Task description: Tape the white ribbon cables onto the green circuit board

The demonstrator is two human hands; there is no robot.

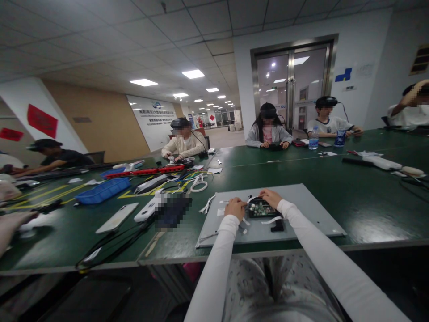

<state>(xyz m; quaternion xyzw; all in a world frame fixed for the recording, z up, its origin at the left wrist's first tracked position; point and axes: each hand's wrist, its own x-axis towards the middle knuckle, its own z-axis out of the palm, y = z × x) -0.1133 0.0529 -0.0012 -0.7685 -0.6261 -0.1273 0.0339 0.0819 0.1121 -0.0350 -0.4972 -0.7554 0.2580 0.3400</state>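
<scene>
A green circuit board (262, 209) in a black frame lies on a flat grey panel (311, 210) in front of me. My left hand (235, 208) is at the board's left edge, fingers closed and tips together; what they pinch is too small to make out. Around the far right corner of the frame curl the fingers of my right hand (271, 198), gripping it. A white ribbon strip (272, 220) lies along the near side of the board, beside a small black part (277, 226). Both forearms wear white sleeves.
Left of the panel lie a white phone (117, 218), a white handheld device (149, 206), black cables (112, 250) and a blue tray (103, 190). More white strips (208, 203) lie near the panel's left edge. Several people wearing headsets sit around the green table (375, 219).
</scene>
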